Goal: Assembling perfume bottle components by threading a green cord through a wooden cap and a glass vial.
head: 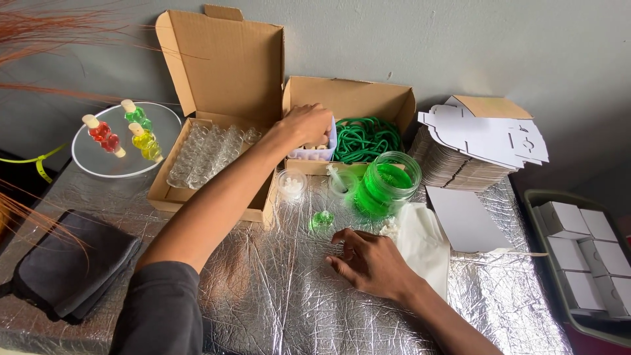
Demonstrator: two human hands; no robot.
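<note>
Nearest the camera, a dark grey sleeve (pixel 161 309) is covering the left arm, which is stretching diagonally across the crinkled silver foil tabletop (pixel 276 296). At its far end the left hand (pixel 307 123) is dipping into a small clear plastic tub of cork stoppers (pixel 315 151), its fingers curled downward; whether they are pinching a stopper I cannot tell, since the knuckles are hiding the tips. That tub is sitting in a shallow brown cardboard box (pixel 348 98) beside a coil of green cord (pixel 367 138).

Closer in, the right hand (pixel 371 263) is resting on the foil with fingers loosely bent and slightly spread, gripping nothing. Just beyond its fingertips a small glass bottle filled with green liquid (pixel 321 219) is lying on the foil, apart from the hand. Behind it a round glass jar of green liquid (pixel 388 184) is standing upright, with a white cloth (pixel 424 243) just beside it. To the left, an open brown cardboard carton of empty clear glass bottles (pixel 204 154) is sitting near a folded dark cloth (pixel 72 269).
</note>
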